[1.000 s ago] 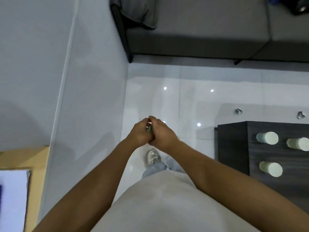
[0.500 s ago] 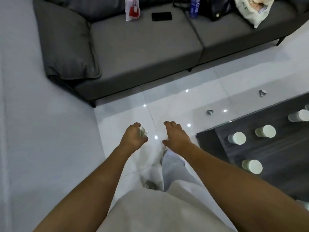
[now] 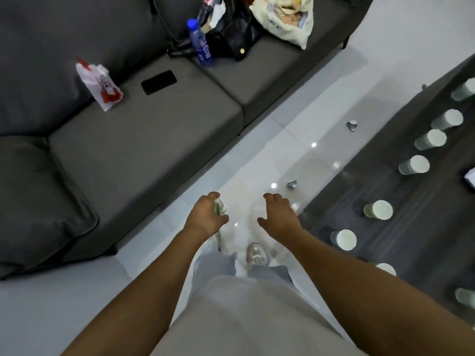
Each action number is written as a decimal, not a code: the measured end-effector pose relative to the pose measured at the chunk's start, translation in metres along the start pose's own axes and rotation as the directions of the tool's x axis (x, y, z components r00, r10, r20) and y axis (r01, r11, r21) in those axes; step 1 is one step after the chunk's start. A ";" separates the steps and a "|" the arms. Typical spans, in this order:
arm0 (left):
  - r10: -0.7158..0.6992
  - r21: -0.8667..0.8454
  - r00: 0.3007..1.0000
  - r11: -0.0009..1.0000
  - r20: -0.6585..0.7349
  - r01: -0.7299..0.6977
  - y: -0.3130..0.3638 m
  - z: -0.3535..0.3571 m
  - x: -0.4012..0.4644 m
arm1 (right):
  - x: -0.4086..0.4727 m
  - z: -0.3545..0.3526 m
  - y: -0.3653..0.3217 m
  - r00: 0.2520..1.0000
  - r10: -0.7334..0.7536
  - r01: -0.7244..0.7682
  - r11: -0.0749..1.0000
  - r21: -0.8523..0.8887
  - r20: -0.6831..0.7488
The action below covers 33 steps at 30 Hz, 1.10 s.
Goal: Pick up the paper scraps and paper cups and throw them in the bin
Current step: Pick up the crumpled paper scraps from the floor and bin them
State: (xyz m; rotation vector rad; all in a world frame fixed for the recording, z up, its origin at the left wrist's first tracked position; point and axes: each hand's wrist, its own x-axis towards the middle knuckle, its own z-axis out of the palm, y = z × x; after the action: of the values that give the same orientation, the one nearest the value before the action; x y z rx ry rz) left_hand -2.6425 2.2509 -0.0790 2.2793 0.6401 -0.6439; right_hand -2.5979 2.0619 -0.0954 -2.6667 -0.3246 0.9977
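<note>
left hand (image 3: 205, 218) grip: holding crumpled paper scrap (image 3: 220, 208) | right hand (image 3: 279, 217) grip: fingers loose, empty | paper cups (image 3: 378, 209) on counter (image 3: 411, 240)

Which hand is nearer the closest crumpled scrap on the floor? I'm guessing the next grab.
Right hand, just below-left of the scrap. Left hand is farther left, holding paper.

Left hand (image 3: 205, 217) curled round a crumpled paper scrap (image 3: 220, 207), right hand (image 3: 279, 217) with fingers relaxed and nothing in it, two crumpled scraps (image 3: 292, 184) on the white tiled floor (image 3: 282, 140), paper cups (image 3: 378, 209) upright on the dark worktop (image 3: 411, 227), grey sofa (image 3: 144, 140) carrying a phone (image 3: 159, 82) and a water bottle (image 3: 200, 46).
</note>
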 end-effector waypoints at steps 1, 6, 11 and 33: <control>0.020 0.022 1.000 1.000 0.019 -0.020 0.007 -0.008 0.015 | 0.010 -0.005 -0.001 0.999 0.031 -0.031 0.999 0.029 -0.013; 0.119 0.176 0.982 0.974 0.148 -0.145 0.035 -0.052 0.093 | 0.059 -0.029 -0.017 0.965 0.251 -0.228 0.942 0.248 -0.068; 0.217 0.313 0.946 0.905 0.241 -0.288 0.069 -0.093 0.172 | 0.100 -0.050 -0.027 0.891 0.448 -0.372 0.809 0.454 -0.069; 0.248 0.444 0.762 0.689 0.598 -0.572 0.275 0.071 0.385 | 0.262 -0.059 0.174 0.642 0.751 -0.590 0.358 0.724 0.151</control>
State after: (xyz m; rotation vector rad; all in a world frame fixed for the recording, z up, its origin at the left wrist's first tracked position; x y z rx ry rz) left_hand -2.2061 2.1220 -0.2264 2.5252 -0.4359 -1.2748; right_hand -2.3464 1.9677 -0.2690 -2.0310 1.1312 0.7455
